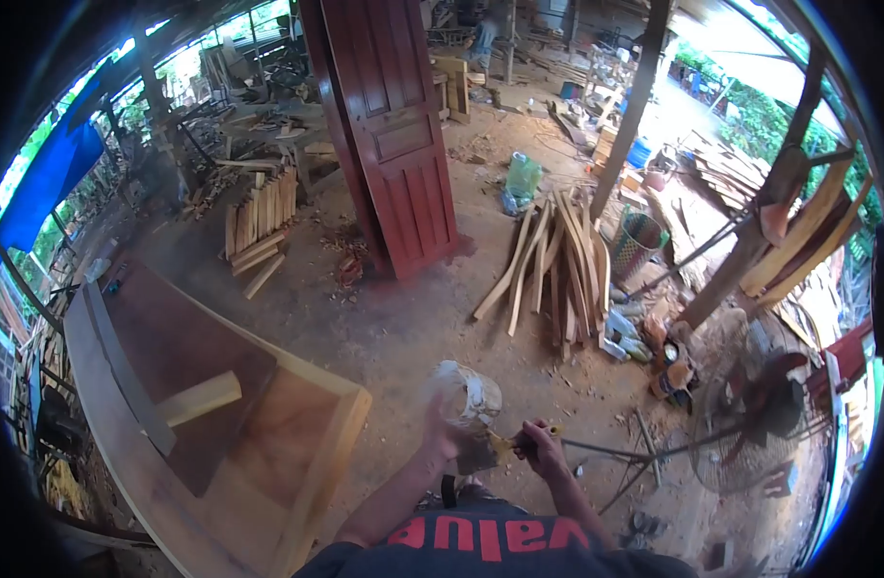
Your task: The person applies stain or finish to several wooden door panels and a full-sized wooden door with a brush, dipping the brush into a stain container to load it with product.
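Observation:
My right hand (542,449) is closed around the handle of a spray gun, with a yellowish metal part (504,445) at its front and a hose running off to the right. My left hand (444,432) is blurred by motion beside a whitish bucket (478,393); its fingers are too smeared to make out. Between the hands, low down, is a dark brownish block-like cup (477,453).
A wooden door panel (307,424) lies at the left. Dark red doors (403,144) stand upright ahead. Wood strips (557,260) are piled ahead right, near a woven basket (636,241). A fan (760,414) stands at the right. A person (484,40) is far back.

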Tool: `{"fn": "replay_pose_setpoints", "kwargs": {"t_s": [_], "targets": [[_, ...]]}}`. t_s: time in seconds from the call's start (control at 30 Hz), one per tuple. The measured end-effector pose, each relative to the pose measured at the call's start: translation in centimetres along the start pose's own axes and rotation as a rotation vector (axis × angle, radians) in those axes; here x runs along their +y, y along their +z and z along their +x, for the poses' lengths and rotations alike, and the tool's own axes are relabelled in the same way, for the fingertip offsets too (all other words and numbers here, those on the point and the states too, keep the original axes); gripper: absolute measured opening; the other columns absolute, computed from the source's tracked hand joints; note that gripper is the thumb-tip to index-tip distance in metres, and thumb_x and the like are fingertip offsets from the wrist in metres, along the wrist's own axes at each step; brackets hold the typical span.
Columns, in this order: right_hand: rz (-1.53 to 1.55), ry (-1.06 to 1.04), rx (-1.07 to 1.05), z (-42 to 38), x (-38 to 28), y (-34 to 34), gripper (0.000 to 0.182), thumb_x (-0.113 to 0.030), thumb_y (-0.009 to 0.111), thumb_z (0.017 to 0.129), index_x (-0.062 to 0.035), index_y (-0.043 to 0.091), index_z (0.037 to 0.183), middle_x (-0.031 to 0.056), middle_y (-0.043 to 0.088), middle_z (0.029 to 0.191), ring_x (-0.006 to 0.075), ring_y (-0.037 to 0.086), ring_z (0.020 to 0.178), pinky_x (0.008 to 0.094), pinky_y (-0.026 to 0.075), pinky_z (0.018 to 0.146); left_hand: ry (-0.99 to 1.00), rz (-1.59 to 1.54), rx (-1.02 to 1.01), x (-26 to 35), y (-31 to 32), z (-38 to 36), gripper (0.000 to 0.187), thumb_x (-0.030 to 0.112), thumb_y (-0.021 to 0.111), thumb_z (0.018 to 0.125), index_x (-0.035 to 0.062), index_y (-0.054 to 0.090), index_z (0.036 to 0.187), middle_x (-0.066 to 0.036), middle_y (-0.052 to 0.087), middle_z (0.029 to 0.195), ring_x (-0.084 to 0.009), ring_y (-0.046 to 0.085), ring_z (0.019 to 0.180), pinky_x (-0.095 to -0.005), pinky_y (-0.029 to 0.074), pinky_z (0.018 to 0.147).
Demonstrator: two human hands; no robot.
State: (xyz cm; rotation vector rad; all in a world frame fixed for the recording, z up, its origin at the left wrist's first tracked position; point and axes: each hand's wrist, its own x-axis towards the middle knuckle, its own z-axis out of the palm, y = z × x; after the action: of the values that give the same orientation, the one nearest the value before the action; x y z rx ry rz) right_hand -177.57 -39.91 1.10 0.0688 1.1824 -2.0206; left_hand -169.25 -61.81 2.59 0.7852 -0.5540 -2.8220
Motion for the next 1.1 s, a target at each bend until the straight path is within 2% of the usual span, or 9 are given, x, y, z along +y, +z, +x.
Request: {"fn": "replay_pose_setpoints", "kwargs": {"t_s": [0.13,0.2,0.33,0.57,0.67,0.77,0.93,1.0,1.1], "targets": [[-0.471,-0.061,-0.028,7.9,-5.7,-0.5,0.018,-0.018,0.064,0.091,-0.0045,0.053,0.090,0.0107,0.065,0.073,0.0189,0.065,0.056,0.0290,0.053,0.046,-0.088,-0.121,0.055,4.2,0.7,5.4,0.059,0.057,0.051,0.087,0.0231,0.046,0.136,-0.007,0.050,0.135,-0.0314,0.051,0.121,-0.0561,0.044,0.092],[-0.788,-0.183,0.010,12.5,-7.1,0.2,0.020,-0.019,0.062,0.093,-0.0021,0.054,0.090,0.0115,0.066,0.073,0.0183,0.066,0.056,0.0286,0.053,0.045,0.067,-0.034,0.071,6.8,1.9,7.4,0.071,0.066,0.055,0.081,0.0208,0.049,0.135,-0.005,0.054,0.131,-0.0282,0.052,0.118,-0.0437,0.043,0.087],[-0.665,-0.100,0.002,20.8,-9.9,5.6,0.023,-0.022,0.062,0.094,-0.0003,0.055,0.092,0.0086,0.064,0.072,0.0160,0.065,0.058,0.0277,0.053,0.048,0.289,-0.050,0.159,9.5,-1.1,16.6,0.071,0.063,0.056,0.084,0.0187,0.044,0.138,-0.006,0.053,0.133,-0.0277,0.049,0.123,-0.0487,0.040,0.098],[-0.635,-0.146,-0.240,35.4,-12.3,20.4,0.017,-0.018,0.059,0.095,-0.0029,0.052,0.090,0.0113,0.064,0.074,0.0189,0.066,0.059,0.0289,0.052,0.047,0.782,0.237,0.231,19.6,-2.4,34.0,0.049,0.037,0.048,0.097,0.0034,0.046,0.132,-0.010,0.056,0.124,-0.0247,0.059,0.109,-0.0375,0.052,0.090],[-0.536,-0.193,-0.319,41.9,-16.9,25.2,0.016,-0.017,0.058,0.095,-0.0034,0.052,0.090,0.0116,0.064,0.075,0.0194,0.065,0.058,0.0293,0.051,0.046,0.765,0.297,0.018,28.2,1.8,35.2,0.045,0.032,0.047,0.098,0.0016,0.048,0.132,-0.010,0.056,0.123,-0.0244,0.059,0.109,-0.0397,0.049,0.093],[-0.233,-0.121,-0.358,47.7,-19.9,29.5,0.017,-0.017,0.056,0.096,-0.0032,0.050,0.088,0.0134,0.065,0.075,0.0215,0.066,0.058,0.0296,0.050,0.047,0.518,-0.183,-0.061,34.3,3.5,38.8,0.064,0.051,0.042,0.095,0.0044,0.041,0.139,-0.017,0.054,0.130,-0.0321,0.055,0.118,-0.0477,0.046,0.096],[-0.167,0.066,-0.465,57.0,-19.0,31.2,0.015,-0.017,0.057,0.095,-0.0034,0.053,0.089,0.0112,0.064,0.076,0.0211,0.066,0.058,0.0291,0.050,0.047,0.528,-0.189,0.155,43.6,3.3,41.2,0.074,0.062,0.048,0.086,0.0104,0.040,0.140,-0.011,0.053,0.132,-0.0361,0.053,0.115,-0.0577,0.042,0.091],[-0.849,-0.011,-0.432,61.3,-19.7,31.9,0.017,-0.017,0.058,0.094,-0.0021,0.056,0.088,0.0071,0.063,0.074,0.0188,0.065,0.056,0.0287,0.050,0.048,0.557,-0.377,0.229,46.7,4.8,40.3,0.074,0.068,0.048,0.082,0.0188,0.044,0.137,-0.009,0.051,0.132,-0.0317,0.051,0.114,-0.0520,0.043,0.084],[-1.204,-0.437,-0.608,69.6,-21.2,33.9,0.021,-0.023,0.065,0.089,-0.0032,0.061,0.089,0.0054,0.062,0.071,0.0143,0.063,0.062,0.0312,0.050,0.056,0.580,-0.395,0.361,50.6,3.7,41.9,0.072,0.071,0.046,0.080,0.0241,0.045,0.135,-0.006,0.050,0.132,-0.0275,0.048,0.115,-0.0445,0.038,0.084]]}}
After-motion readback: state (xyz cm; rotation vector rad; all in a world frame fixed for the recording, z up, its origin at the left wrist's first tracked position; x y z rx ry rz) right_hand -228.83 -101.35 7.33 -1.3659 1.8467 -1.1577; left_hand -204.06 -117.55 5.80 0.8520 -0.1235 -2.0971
